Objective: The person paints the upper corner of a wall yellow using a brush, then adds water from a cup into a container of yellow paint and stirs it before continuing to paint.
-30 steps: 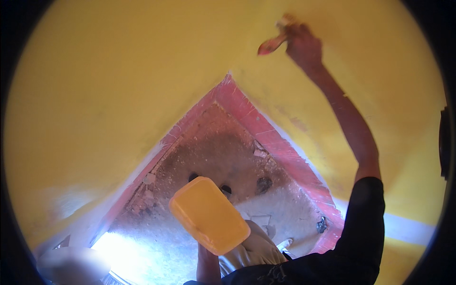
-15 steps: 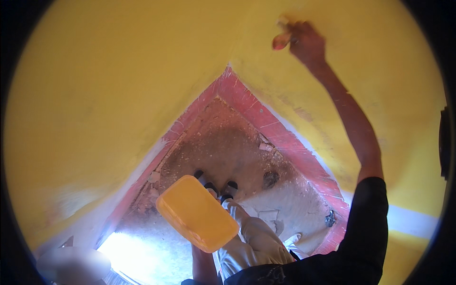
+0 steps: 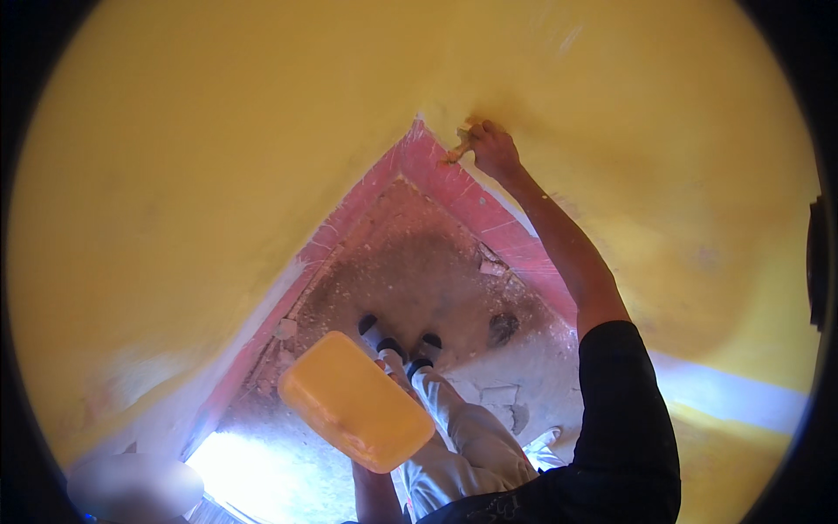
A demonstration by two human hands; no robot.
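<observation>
My right hand [image 3: 495, 150] is closed round a paintbrush [image 3: 456, 155], its bristle end close to the yellow wall [image 3: 628, 157] just right of the room's corner. That arm stretches far forward, above the pink band [image 3: 515, 240] along the wall's foot. A yellow rounded rectangular container [image 3: 353, 403] is held in front of my legs by my left hand [image 3: 382, 367]. Most of this hand is hidden behind the container; only a bit of the fingers shows at its far edge, and the forearm comes up from below.
Two walls meet ahead, yellow above and pink at the foot. Rubble [image 3: 491, 260] lies along the base of the right wall, and a dark round patch [image 3: 502, 329] marks the dusty floor [image 3: 419, 253]. Bright light falls at lower left, beside a blurred pale oval [image 3: 135, 487].
My right hand with the paintbrush has come down and left along the right wall, toward the corner. The container in my left hand has shifted slightly left and nearer.
</observation>
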